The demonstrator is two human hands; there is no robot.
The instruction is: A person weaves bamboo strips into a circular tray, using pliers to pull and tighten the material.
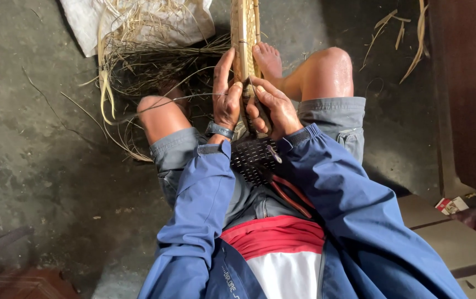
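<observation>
The fingers (224, 72) of the left hand (226, 99) lie long and nearly straight up the left edge of a woven cane piece (244, 39), thumb folded in against its face, so the hand is clamped on the rim rather than spread wide. The right hand (274, 108) curls tightly round the lower right part of the same piece, fingertips (254, 113) pressed in just where the pale cane meets a darker woven section (252, 158) that rests in the lap. Whether a thin strand is pinched under those right fingertips is hard to tell; the knuckles hide it.

The cane piece stands upright between the knees, its top leaving the frame, its far side braced against a bare foot (267, 60). It looks light and stiff along its length, springy across the weave, and probably dry and splintery at the edges, so the rims, where both hands already sit, seem the soundest place to hold; the open weave would likely flex or crack under a pinch in the middle.

A red-handled tool (293, 196) lies against the thigh below the dark weave. Loose fibre strands (138, 66) are heaped on the concrete floor (44, 160) beyond the left knee, partly over a white sack (88, 22).
</observation>
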